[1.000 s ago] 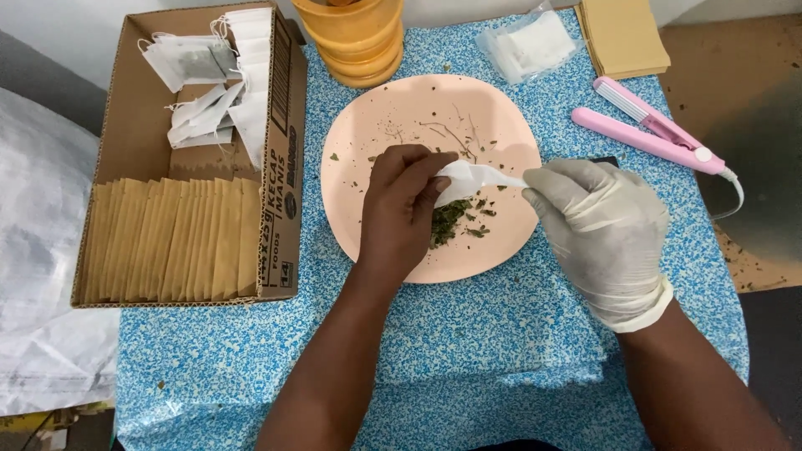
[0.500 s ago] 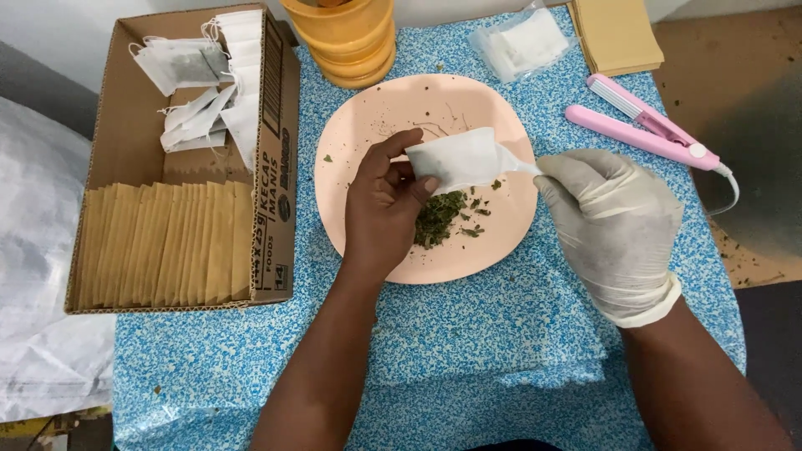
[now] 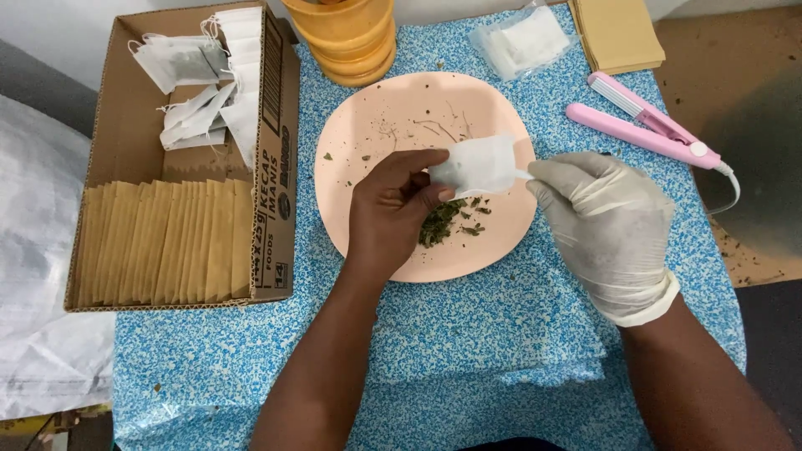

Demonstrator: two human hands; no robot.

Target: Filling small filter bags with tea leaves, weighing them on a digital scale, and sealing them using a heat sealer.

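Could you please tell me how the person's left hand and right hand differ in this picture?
The left hand is bare, while the right hand wears a whitish glove. The left hand pinches the small white bag by its left edge, whereas the right hand grips a white spoon handle that runs into the bag. The left hand lies over the pink plate; the right hand sits mostly beyond its right rim. Both meet at the bag above the green leaf pile.
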